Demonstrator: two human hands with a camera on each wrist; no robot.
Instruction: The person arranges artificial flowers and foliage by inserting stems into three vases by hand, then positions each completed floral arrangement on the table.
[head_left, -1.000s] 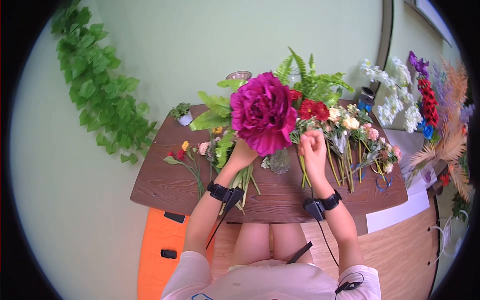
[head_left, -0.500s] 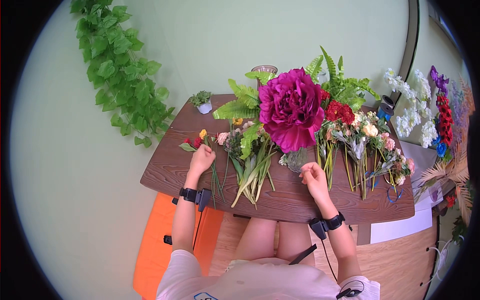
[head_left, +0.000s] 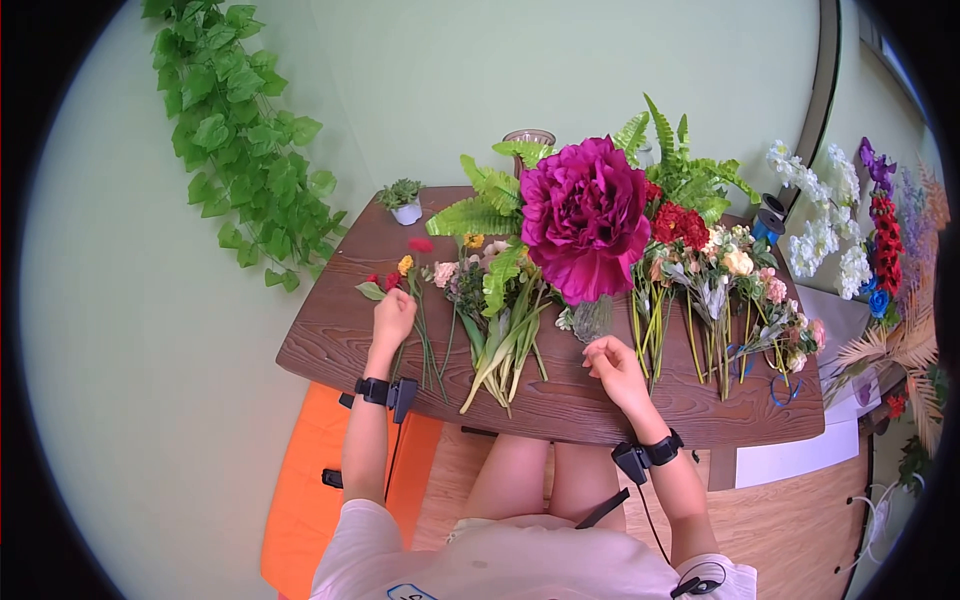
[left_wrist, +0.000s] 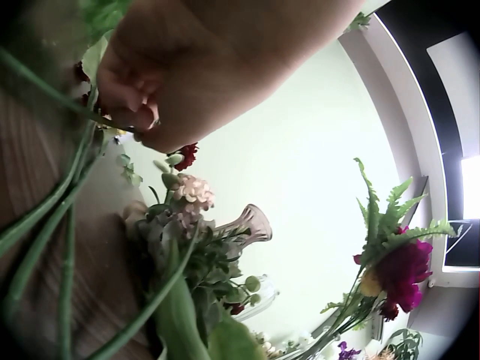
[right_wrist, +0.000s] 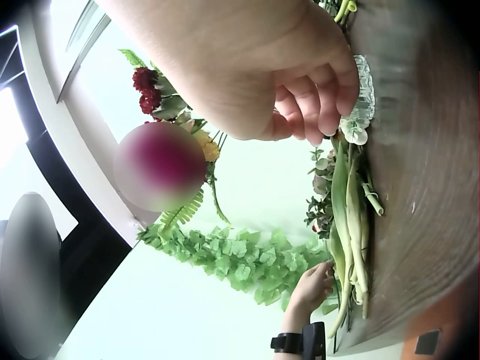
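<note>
At the table's left side, my left hand point(head_left: 394, 315) pinches a thin green stem point(left_wrist: 56, 94) between thumb and fingers, clearest in the left wrist view. Beside it are small red flowers point(head_left: 393, 280), a yellow one point(head_left: 405, 265) and another red bloom point(head_left: 420, 244). My right hand point(head_left: 615, 370) hovers near the front of the glass vase point(head_left: 593, 318), fingers loosely bent and holding nothing; the right wrist view shows the same hand point(right_wrist: 277, 60). Above the vase stands a large magenta flower point(head_left: 585, 220) with fern leaves point(head_left: 690, 170) and red flowers point(head_left: 680, 226) around it.
Long-stemmed greenery point(head_left: 510, 350) lies between the hands. Pale flowers point(head_left: 738, 262) with stems cover the table's right part. A small potted plant point(head_left: 405, 205), a second glass vase point(head_left: 530, 137) and ribbon spools point(head_left: 768, 222) stand toward the back.
My left hand has moved from behind the magenta flower to the small flowers at left, where a red bloom now shows farther back. My right hand has drawn back toward the table's front edge.
</note>
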